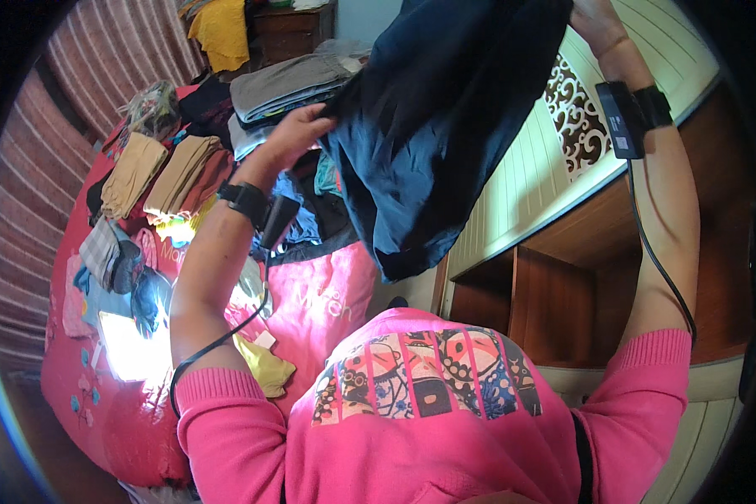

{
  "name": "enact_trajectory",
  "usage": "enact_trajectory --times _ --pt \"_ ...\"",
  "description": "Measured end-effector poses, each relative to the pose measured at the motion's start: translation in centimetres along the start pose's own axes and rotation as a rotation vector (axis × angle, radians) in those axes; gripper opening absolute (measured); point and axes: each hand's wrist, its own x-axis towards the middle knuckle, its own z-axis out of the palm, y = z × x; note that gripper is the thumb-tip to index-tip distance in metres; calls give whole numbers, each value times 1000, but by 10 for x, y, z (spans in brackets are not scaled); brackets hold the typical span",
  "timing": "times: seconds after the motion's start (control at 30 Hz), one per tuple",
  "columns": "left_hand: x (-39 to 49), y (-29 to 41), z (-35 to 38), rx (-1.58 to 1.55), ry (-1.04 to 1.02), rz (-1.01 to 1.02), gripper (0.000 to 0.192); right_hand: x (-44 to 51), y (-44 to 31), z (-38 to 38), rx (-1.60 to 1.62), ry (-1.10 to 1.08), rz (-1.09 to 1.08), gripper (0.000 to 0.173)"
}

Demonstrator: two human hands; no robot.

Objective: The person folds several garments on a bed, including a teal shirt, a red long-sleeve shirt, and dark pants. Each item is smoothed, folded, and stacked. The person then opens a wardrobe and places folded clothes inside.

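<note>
A dark navy garment (428, 138) hangs spread in the air in front of me, its top running out of the picture. My left hand (302, 132) pinches its left edge between thumb and fingers. At the upper right, my right hand (595, 25) is raised at the garment's other side; its fingertips are cut off by the frame, though the cloth looks gripped there. Behind my left hand lies a stack of folded grey and blue clothes (290, 85). Folded tan trousers (179, 173) rest further left on the bed.
Several garments lie about the red bedspread (120, 435), among them a yellow cloth (264, 365). An open wooden cabinet (554, 296) with a pale slatted door (504, 189) stands at the right. A striped curtain (25, 239) hangs on the left; a wooden chest (290, 31) stands behind.
</note>
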Motion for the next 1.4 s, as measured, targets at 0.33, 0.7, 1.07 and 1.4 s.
enact_trajectory --times 0.33,0.7,1.07,1.4 --pt "-17 -23 -25 -281 342 156 25 11 -4 8 65 -81 -63 40" --pt "6 -55 134 -983 -60 194 67 18 -16 9 102 -106 -70 58" --pt "33 -61 117 -1451 -84 413 40 -35 -34 -37 -248 522 -191 43" --pt "36 -66 116 -1519 -171 355 48 -44 -33 -34 -183 432 -103 37"
